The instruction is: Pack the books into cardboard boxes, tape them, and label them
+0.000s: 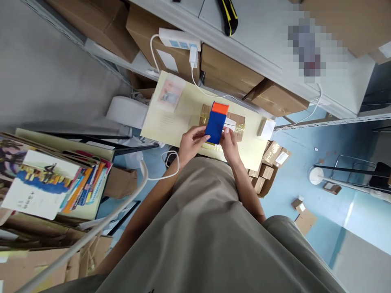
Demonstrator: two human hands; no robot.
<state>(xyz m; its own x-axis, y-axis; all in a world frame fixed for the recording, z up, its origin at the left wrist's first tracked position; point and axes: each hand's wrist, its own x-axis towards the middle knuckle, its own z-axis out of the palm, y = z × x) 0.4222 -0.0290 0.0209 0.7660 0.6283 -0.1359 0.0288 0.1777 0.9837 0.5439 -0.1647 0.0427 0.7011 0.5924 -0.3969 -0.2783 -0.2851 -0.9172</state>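
Note:
A small box (216,123), blue with an orange end, stands upright over a pale yellow board (171,122). My left hand (192,143) curls round its left lower side. My right hand (229,145) grips its right side, fingers closed on it. Behind the box lies a brown taped carton (236,121) on the board. A white slip shows between the box and my right fingers.
Cardboard boxes (226,71) fill a grey shelf (269,44) ahead, with a white power strip (179,38) and cable. Stacked picture books (51,183) lie at left. Small parcels (269,162) sit on the blue floor at right. A yellow-black tool (228,16) rests on the shelf.

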